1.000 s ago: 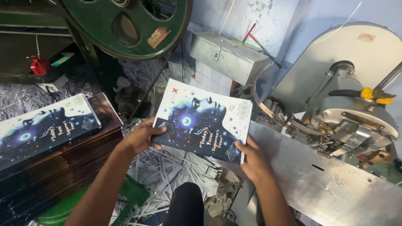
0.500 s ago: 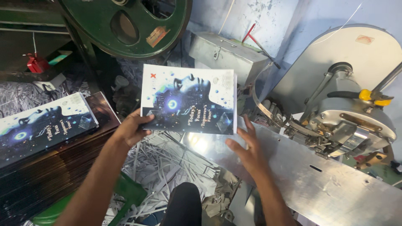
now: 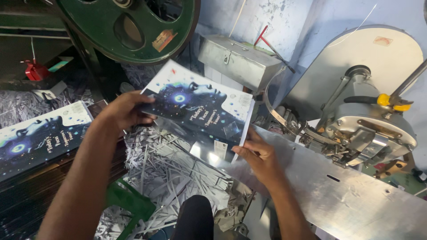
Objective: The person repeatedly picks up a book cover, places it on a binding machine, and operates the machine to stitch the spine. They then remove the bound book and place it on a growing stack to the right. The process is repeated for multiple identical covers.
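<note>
A: Count check, head view. What do you log?

B: I log two hands and two lots of printed covers. One cover [image 3: 200, 109] is held up in the air; one stack of the same covers [image 3: 42, 135] lies on the dark wooden bench [image 3: 49, 186] at far left. One green flywheel [image 3: 129, 26] overhead, one grey metal box [image 3: 238, 60] against the wall, one stitching machine head [image 3: 369, 126] at right, one steel table plate [image 3: 347, 195] below it.

A: Hands?

B: Left hand [image 3: 120, 111] grips the cover's left edge, fingers curled around it. Right hand [image 3: 260, 155] touches the lower right corner with fingers spread; I cannot tell whether it pinches the sheet.

A: Markings?

B: The cover is rectangular, dark blue with a glowing blue circle, white speckled corners, a small red mark at upper left. A pale oblong sticker sits on the flywheel, another on the round guard [image 3: 378, 53] at upper right. Yellow-tipped lever [image 3: 393, 101] on the machine.

A: Change against half a second ago?

B: The cover has tilted, its right end dropped toward the plate; the right hand has moved up to its corner. White paper offcuts [image 3: 173, 164] under the hands unchanged
</note>
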